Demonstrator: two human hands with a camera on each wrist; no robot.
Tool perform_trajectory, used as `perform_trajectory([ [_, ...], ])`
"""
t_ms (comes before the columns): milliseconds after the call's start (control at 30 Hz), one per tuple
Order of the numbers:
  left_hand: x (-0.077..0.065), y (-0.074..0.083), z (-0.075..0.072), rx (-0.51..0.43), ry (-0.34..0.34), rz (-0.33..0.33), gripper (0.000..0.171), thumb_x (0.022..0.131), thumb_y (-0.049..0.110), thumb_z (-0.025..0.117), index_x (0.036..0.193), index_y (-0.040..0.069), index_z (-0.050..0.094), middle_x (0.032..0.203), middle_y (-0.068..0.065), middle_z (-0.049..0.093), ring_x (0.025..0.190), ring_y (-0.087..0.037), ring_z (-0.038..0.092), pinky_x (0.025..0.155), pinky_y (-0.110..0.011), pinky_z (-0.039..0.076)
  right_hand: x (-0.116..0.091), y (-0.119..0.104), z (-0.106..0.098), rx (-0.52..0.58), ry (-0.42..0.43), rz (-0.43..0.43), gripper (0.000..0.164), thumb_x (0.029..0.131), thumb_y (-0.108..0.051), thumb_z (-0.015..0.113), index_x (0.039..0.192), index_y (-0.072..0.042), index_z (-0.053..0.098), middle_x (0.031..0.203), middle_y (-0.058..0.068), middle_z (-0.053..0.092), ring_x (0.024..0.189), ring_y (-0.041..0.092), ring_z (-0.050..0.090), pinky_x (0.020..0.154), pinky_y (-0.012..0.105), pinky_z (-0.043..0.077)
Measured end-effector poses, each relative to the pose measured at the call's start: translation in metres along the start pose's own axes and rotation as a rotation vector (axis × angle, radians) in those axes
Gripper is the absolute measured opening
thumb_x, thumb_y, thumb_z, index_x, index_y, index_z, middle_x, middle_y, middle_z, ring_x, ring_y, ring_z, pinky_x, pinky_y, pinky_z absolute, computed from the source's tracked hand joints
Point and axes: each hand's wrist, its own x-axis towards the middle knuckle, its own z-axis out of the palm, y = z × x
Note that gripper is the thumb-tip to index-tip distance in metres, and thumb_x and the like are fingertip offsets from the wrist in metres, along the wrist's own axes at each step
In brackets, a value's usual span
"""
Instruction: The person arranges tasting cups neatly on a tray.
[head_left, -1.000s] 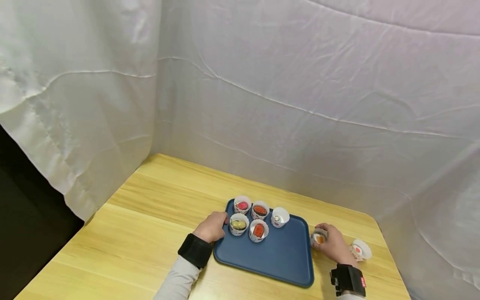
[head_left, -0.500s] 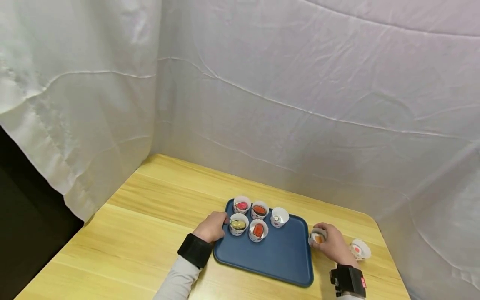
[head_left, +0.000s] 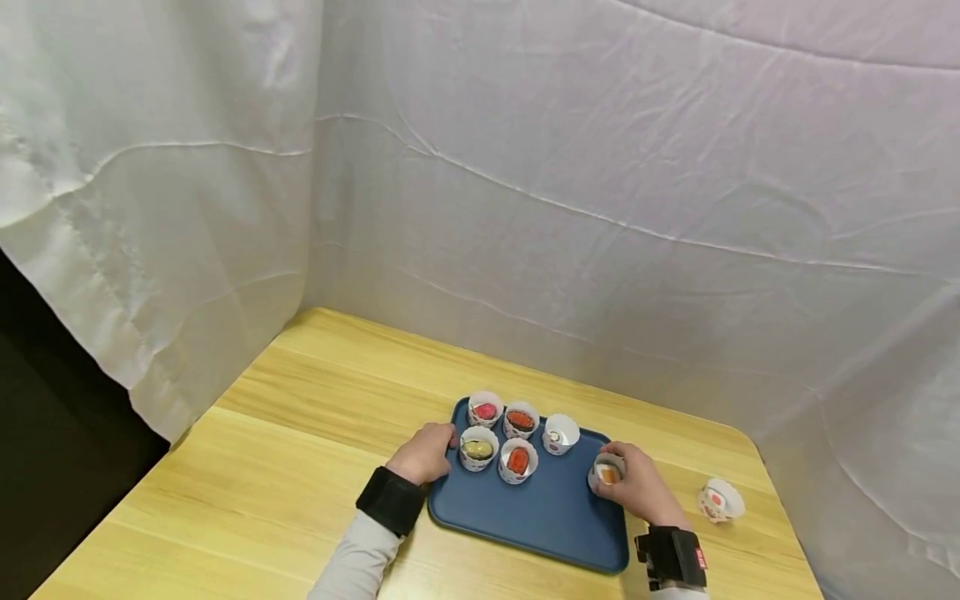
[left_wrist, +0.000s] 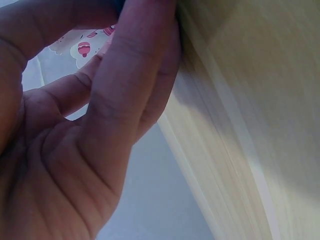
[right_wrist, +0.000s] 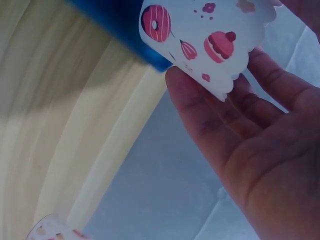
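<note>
My right hand [head_left: 636, 483] grips a white paper baking cup [head_left: 604, 477] over the right part of a blue tray [head_left: 540, 525]. Something orange and white lies inside it. Close up in the right wrist view, the held cup [right_wrist: 200, 45] shows printed pink donuts and cupcakes, with fingers and thumb on either side of its scalloped rim. My left hand [head_left: 423, 454] pinches the tray's left edge, its fingers curled there in the left wrist view. Several similar cups stand on the tray's left and back, such as one with a red piece [head_left: 517, 461] and one with a yellowish piece [head_left: 478, 450].
Another paper cup [head_left: 721, 502] with a white and red piece stands on the wooden table [head_left: 300, 467], right of the tray. White cloth [head_left: 600, 167] hangs behind the table and along its sides.
My right hand has carried the cup leftward, from beside the tray's right edge to above the tray. The left hand and the tray stay in place.
</note>
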Motion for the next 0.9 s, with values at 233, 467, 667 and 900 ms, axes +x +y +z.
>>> perform_trajectory([
  [233, -0.001, 0.001, 0.000, -0.017, -0.001, 0.003, 0.024, 0.076, -0.017, 0.065, 0.095, -0.002, 0.061, 0.092, -0.014, 0.062, 0.080, -0.022, 0.052, 0.074, -0.039, 0.048, 0.003, -0.020, 0.013, -0.010, -0.023, -0.044, 0.052, 0.073, -0.010, 0.089, 0.119, 0.001, 0.066, 0.108, 0.011, 0.067, 0.092, 0.022, 0.060, 0.084, 0.045, 0.051],
  [467, -0.001, 0.001, 0.000, -0.020, -0.007, 0.006, 0.023, 0.076, -0.017, 0.064, 0.093, -0.002, 0.060, 0.090, -0.014, 0.061, 0.078, -0.022, 0.050, 0.071, -0.037, 0.046, 0.007, -0.035, 0.027, -0.008, -0.039, -0.080, 0.049, 0.072, -0.009, 0.090, 0.116, -0.002, 0.069, 0.109, 0.007, 0.068, 0.096, 0.020, 0.060, 0.091, 0.047, 0.050],
  [667, 0.001, 0.000, 0.001, -0.003, -0.008, 0.008, 0.023, 0.077, -0.015, 0.065, 0.093, 0.000, 0.060, 0.088, -0.011, 0.060, 0.077, -0.021, 0.050, 0.069, -0.034, 0.044, 0.007, -0.045, 0.035, -0.011, -0.049, -0.108, 0.051, 0.072, -0.008, 0.091, 0.118, -0.003, 0.069, 0.112, 0.008, 0.067, 0.099, 0.020, 0.060, 0.089, 0.045, 0.050],
  [900, 0.002, 0.000, 0.002, -0.020, -0.017, -0.003, 0.023, 0.077, -0.015, 0.065, 0.093, 0.000, 0.061, 0.089, -0.011, 0.060, 0.078, -0.022, 0.051, 0.071, -0.036, 0.045, 0.008, -0.052, 0.041, -0.015, -0.058, -0.123, 0.054, 0.072, -0.007, 0.091, 0.121, -0.002, 0.068, 0.120, 0.012, 0.067, 0.109, 0.026, 0.062, 0.094, 0.049, 0.050],
])
